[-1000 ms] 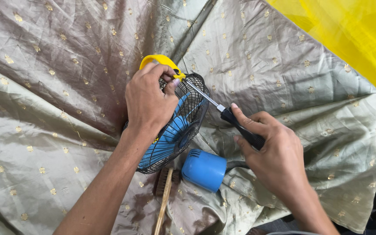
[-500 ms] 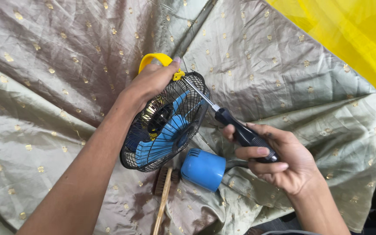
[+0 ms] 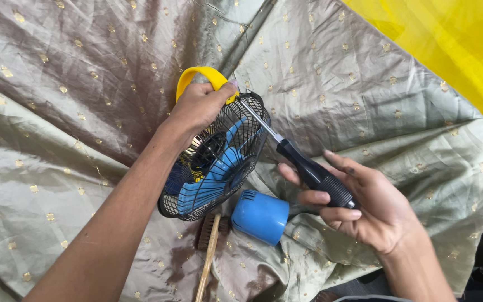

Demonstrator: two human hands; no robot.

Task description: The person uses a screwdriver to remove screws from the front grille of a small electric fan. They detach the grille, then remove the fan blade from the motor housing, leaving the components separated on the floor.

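My fan [image 3: 216, 159] has blue blades, black cage, yellow handle [image 3: 197, 75]; the cloth [image 3: 57, 112] is grey-green with gold dots.

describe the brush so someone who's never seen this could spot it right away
Start at the small fan with black wire cage and blue blades, lying on the shiny gold-dotted cloth. Just below its lower rim, left of the blue motor housing, lies the brush: the only wooden thing, dark bristles, pale stick handle.
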